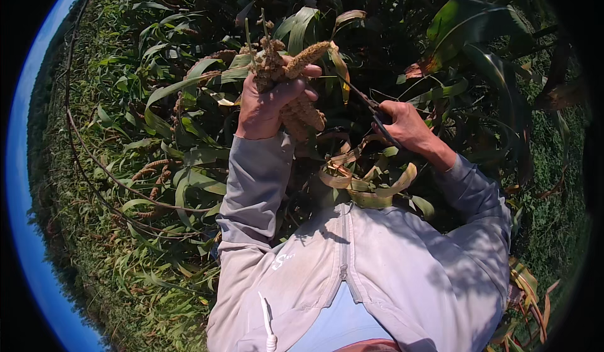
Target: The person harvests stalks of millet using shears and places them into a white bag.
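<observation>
My left hand (276, 99) grips a bunch of foxtail millet heads (269, 62). Several tan, grainy ears stick out above the fingers, and others hang below the palm (302, 113). Short cut green stalks rise from the top of the bunch. To its right, my right hand (403, 125) is closed around a dark hand cutting tool (365, 98). The tool's thin end points up and left, towards the bunch but apart from it. Shadow hides its exact form. A yellowed leaf (340, 69) hangs near its tip.
Dense millet plants (188, 92) with drooping seed heads (153, 170) fill the left side. A thin bare vine (113, 177) arcs across them. Curled dry leaves (373, 196) lie close to my chest. Broad green leaves (472, 26) lean in at the upper right.
</observation>
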Available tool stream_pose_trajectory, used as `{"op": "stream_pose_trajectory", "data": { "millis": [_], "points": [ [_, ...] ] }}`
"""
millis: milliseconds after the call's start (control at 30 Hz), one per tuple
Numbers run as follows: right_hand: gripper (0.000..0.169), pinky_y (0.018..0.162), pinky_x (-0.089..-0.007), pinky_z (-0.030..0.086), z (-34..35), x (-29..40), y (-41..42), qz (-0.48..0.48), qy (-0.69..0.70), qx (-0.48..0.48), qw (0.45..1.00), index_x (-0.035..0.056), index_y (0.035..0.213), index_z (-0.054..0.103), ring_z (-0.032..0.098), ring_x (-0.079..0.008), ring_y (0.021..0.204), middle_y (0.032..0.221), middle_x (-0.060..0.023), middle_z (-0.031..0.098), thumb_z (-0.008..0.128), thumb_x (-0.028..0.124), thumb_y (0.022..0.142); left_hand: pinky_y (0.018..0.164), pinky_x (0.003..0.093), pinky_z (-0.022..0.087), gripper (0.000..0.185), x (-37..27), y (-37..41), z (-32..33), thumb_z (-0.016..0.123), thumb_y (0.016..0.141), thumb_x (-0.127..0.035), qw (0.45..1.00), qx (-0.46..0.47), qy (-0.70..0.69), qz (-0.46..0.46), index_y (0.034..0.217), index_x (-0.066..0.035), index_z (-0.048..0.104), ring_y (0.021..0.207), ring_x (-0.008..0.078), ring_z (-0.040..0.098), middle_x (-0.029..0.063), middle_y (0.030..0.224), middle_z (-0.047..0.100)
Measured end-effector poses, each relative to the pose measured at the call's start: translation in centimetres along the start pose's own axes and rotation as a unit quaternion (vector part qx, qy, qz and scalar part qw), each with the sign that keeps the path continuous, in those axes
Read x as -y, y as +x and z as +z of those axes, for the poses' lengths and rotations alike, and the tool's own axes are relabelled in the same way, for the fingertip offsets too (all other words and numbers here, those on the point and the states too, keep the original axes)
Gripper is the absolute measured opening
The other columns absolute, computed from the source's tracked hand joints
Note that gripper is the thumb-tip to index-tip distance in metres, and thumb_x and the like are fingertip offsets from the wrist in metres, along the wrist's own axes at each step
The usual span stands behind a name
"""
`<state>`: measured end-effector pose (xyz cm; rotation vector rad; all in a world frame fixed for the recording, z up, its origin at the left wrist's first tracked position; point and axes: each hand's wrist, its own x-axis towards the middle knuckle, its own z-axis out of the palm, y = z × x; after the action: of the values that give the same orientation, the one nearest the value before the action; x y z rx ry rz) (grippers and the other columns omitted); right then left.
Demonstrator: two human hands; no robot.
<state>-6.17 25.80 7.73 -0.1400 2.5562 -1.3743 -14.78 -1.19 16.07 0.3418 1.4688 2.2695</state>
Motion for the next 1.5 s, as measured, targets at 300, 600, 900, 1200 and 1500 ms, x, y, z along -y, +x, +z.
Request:
{"op": "stream_pose_trajectory", "data": {
  "millis": [300,600,900,1200,1500],
  "points": [
    [0.025,0.053,-0.0265,0.048,-4.5,-4.8,6.7,0.07,0.268,0.083,0.957,0.0002,0.078,0.058,0.056,-0.011,0.057,0.067,-0.0023,0.055,0.061,0.025,0.082,0.08,0.0327,0.051,0.024,1.8,7.1,1.4,0.067,0.082,-0.013,0.991,0.116,-0.045,-0.048,0.105,-0.005,0.064,0.088,0.0185,0.06,0.011,0.114,0.059],
    [0.022,0.051,-0.0274,0.045,-4.6,-5.7,12.9,0.1,0.35,0.086,0.928,0.0021,0.078,0.06,0.057,-0.0111,0.06,0.066,-0.0032,0.055,0.063,0.023,0.081,0.075,0.0306,0.054,0.023,2.2,14.3,5.0,0.07,0.083,-0.01,0.989,0.01,0.109,-0.101,0.104,-0.001,0.064,0.082,0.0176,0.067,0.0101,0.091,0.069],
    [0.032,0.069,-0.0427,0.053,-6.0,-3.7,13.7,-0.1,-0.028,-0.019,0.994,-0.0042,0.088,0.061,0.067,-0.0387,0.077,0.077,-0.0258,0.063,0.067,0.025,0.074,0.069,0.0346,0.053,0.021,0.6,21.5,8.2,0.066,0.078,-0.013,0.73,0.003,0.683,-0.009,0.098,-0.005,0.067,0.078,0.0209,0.068,0.0128,0.085,0.067],
    [0.032,0.059,-0.0428,0.047,-5.5,-3.4,13.0,-0.155,-0.001,0.063,0.986,-0.0009,0.084,0.057,0.058,-0.0305,0.064,0.069,-0.0163,0.057,0.067,0.028,0.077,0.042,0.0338,0.048,0.019,-0.3,20.9,9.4,0.063,0.084,-0.012,0.791,0.03,0.566,-0.229,0.102,-0.008,0.07,0.049,0.0135,0.063,0.0051,0.055,0.061],
    [0.028,0.058,-0.0322,0.044,-8.3,-5.5,13.2,-0.003,0.149,0.048,0.988,0.0048,0.087,0.06,0.051,-0.0155,0.057,0.063,-0.0051,0.053,0.061,0.032,0.09,0.071,0.0302,0.055,0.024,-7.1,21.3,1.8,0.071,0.081,-0.012,0.968,-0.136,0.204,0.054,0.101,0.0,0.067,0.077,0.0177,0.067,0.0079,0.087,0.07]
  ]
}}
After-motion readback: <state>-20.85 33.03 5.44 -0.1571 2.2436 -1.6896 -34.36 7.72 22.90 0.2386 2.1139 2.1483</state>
